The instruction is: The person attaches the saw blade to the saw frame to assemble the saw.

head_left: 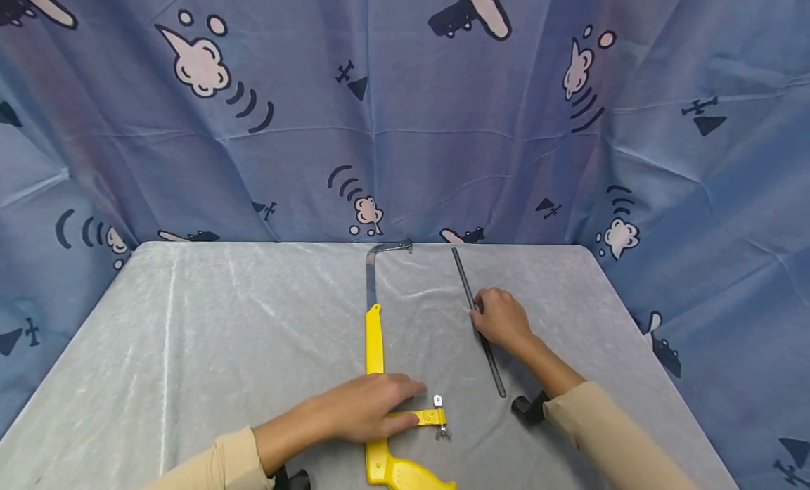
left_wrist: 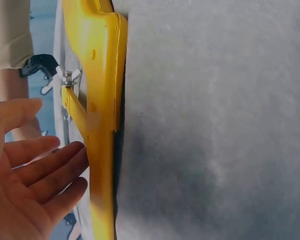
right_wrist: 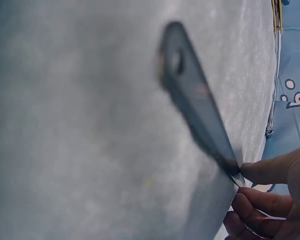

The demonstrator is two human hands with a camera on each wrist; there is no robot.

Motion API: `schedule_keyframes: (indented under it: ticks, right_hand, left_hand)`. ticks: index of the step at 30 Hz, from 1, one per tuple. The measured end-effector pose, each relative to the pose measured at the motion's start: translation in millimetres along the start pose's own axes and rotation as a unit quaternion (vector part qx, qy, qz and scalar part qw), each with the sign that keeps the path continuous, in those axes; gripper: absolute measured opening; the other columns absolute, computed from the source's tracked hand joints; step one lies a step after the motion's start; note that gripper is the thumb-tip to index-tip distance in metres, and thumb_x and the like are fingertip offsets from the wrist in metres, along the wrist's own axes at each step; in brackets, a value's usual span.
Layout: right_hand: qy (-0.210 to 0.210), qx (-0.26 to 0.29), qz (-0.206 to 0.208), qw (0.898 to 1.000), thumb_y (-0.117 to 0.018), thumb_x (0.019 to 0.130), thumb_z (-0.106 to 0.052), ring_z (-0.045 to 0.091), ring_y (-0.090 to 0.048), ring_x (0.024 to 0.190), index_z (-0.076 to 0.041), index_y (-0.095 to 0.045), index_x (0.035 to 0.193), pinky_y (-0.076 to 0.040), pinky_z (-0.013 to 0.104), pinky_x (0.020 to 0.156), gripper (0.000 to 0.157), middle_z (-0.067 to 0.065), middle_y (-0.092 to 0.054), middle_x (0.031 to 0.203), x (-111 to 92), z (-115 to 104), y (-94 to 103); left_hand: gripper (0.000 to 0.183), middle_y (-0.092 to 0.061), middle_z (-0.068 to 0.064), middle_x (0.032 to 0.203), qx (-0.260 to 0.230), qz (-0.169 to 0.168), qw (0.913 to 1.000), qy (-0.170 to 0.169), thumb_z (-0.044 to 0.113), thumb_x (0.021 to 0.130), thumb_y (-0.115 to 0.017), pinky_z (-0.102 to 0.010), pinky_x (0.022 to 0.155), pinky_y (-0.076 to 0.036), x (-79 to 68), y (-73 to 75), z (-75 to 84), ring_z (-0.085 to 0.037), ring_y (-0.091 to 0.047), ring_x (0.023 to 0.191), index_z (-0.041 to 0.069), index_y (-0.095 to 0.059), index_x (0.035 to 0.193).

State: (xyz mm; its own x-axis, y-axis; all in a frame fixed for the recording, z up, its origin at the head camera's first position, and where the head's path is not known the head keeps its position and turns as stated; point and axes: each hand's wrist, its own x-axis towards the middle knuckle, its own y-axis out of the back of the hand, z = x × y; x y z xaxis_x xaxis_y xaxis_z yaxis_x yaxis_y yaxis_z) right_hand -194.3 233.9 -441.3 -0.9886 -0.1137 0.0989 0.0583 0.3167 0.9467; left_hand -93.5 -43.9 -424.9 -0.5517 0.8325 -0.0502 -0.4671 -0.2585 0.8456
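A hacksaw frame (head_left: 375, 339) lies on the table, its yellow handle toward me and its bare metal hook end at the far edge. My left hand (head_left: 363, 405) is over the frame's lower part with fingers extended, beside the short yellow arm that carries the wing nut (head_left: 442, 432). The left wrist view shows those fingers loosely spread at the frame's side. To the right, a dark hacksaw blade (head_left: 490, 363) is pinched near its middle between thumb and fingers of my right hand (head_left: 504, 320). One blade end, with a hole, points toward the right wrist camera.
A grey cloth covers the table (head_left: 266, 349). Behind it hangs a blue patterned curtain (head_left: 405, 110). Black wrist mounts (head_left: 530, 408) sit by both sleeves.
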Motion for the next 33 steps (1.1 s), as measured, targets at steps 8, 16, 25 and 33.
schedule_keyframes:
  ticks: [8,16,25,33]
  right_hand:
    - [-0.009,0.018,-0.001,1.000,-0.072,0.082,-0.010,0.027,-0.059,0.075,-0.001,-0.068,0.092,-0.049,0.048,0.067,0.014,0.008,-0.061,0.078,-0.3,-1.8,0.1]
    - [-0.016,0.025,-0.012,0.999,-0.071,0.083,-0.009,0.025,-0.056,0.073,-0.001,-0.065,0.092,-0.047,0.045,0.066,0.013,0.007,-0.059,0.078,1.3,-2.0,-0.1]
    - [-0.025,0.034,-0.019,0.999,-0.070,0.084,-0.008,0.025,-0.056,0.073,-0.002,-0.063,0.094,-0.046,0.046,0.064,0.015,0.008,-0.061,0.081,2.1,-3.5,-0.7]
    - [-0.025,0.041,-0.020,0.999,-0.070,0.083,-0.006,0.023,-0.055,0.070,-0.002,-0.062,0.096,-0.045,0.044,0.062,0.015,0.005,-0.060,0.078,2.2,-4.1,-1.6]
  left_hand:
    - [0.040,-0.068,0.000,0.118,-0.017,0.002,0.9998,-0.014,0.027,0.097,-0.061,-0.022,0.092,-0.048,0.6,-3.0,0.8,-0.004,-0.061,0.106,0.006,-0.062,0.132]
    - [0.041,-0.065,0.012,0.097,-0.067,-0.019,0.9976,-0.005,0.027,0.095,-0.065,-0.015,0.076,-0.046,1.8,-2.2,1.8,0.000,-0.056,0.083,0.009,-0.062,0.132]
    - [0.046,-0.064,0.013,0.093,-0.092,-0.028,0.9953,-0.004,0.020,0.089,-0.072,-0.014,0.075,-0.046,2.6,-4.2,-0.8,0.002,-0.056,0.080,0.008,-0.062,0.132]
    - [0.050,-0.064,0.012,0.094,-0.103,-0.024,0.9944,-0.002,0.009,0.081,-0.075,-0.014,0.077,-0.046,3.6,-6.0,-2.6,0.002,-0.056,0.082,0.006,-0.063,0.130]
